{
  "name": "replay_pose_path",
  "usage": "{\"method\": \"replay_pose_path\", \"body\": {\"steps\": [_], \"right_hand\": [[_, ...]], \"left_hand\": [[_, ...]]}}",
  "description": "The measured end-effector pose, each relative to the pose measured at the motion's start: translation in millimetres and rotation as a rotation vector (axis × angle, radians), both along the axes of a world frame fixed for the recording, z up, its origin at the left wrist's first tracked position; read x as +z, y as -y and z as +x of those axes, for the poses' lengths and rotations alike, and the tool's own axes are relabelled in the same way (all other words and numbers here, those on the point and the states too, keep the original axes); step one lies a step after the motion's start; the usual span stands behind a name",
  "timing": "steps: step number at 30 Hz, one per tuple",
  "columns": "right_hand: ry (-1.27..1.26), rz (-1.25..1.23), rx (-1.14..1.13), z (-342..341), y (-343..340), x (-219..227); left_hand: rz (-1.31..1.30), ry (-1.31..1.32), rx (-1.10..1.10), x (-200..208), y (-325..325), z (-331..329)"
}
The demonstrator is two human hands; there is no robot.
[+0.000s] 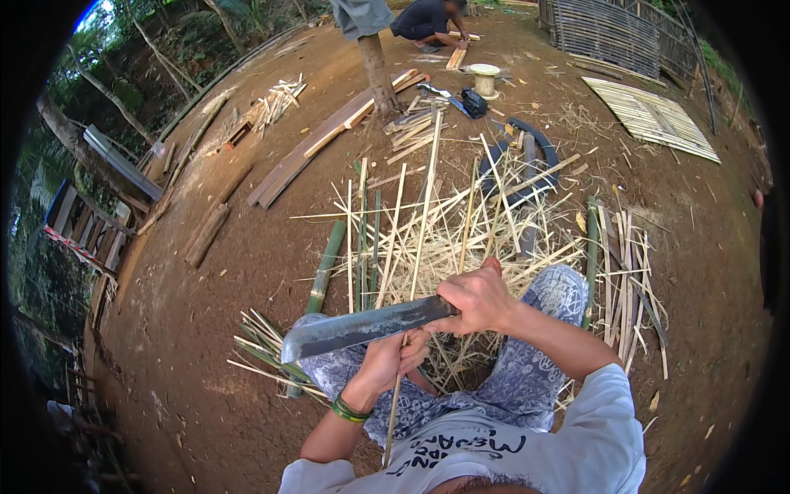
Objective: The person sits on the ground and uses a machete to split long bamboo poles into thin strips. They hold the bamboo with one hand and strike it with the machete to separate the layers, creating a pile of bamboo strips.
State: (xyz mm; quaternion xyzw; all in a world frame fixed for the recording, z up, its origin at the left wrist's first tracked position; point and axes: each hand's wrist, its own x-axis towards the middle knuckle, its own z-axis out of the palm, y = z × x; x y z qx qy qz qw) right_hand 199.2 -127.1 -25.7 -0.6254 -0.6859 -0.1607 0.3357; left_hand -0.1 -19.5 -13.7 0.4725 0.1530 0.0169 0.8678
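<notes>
My right hand (479,298) is closed round the handle of a machete (362,326). Its broad, dark blade reaches leftward across my lap, over my left hand (397,359). Closed fingers of that hand grip a thin bamboo strip (393,416), which runs down towards my shirt; the blade hides part of it above the fist. Where exactly the edge meets the strip I cannot tell. Beyond my knees spreads a heap of pale split bamboo strips and shavings (444,235). A green bamboo pole (327,267) lies just past my left knee.
A bundle of strips (627,288) lies right of my knee, greener strips (276,354) left. A black tyre (547,160) sits behind the heap. Farther off are long planks (317,144), a tree trunk (378,74), a bamboo panel (654,119) and a crouching person (426,25).
</notes>
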Motion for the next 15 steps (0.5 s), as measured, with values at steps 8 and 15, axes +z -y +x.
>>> {"method": "replay_pose_path", "body": {"steps": [8, 15], "right_hand": [[0.013, 0.105, -0.111, 27.1, -5.8, 14.7], [-0.028, 0.197, -0.276, 93.1, -8.3, 22.5]], "left_hand": [[-0.099, 0.012, 0.052, 18.1, 8.4, -1.4], [-0.163, -0.018, -0.053, 13.3, 14.1, -12.5]]}}
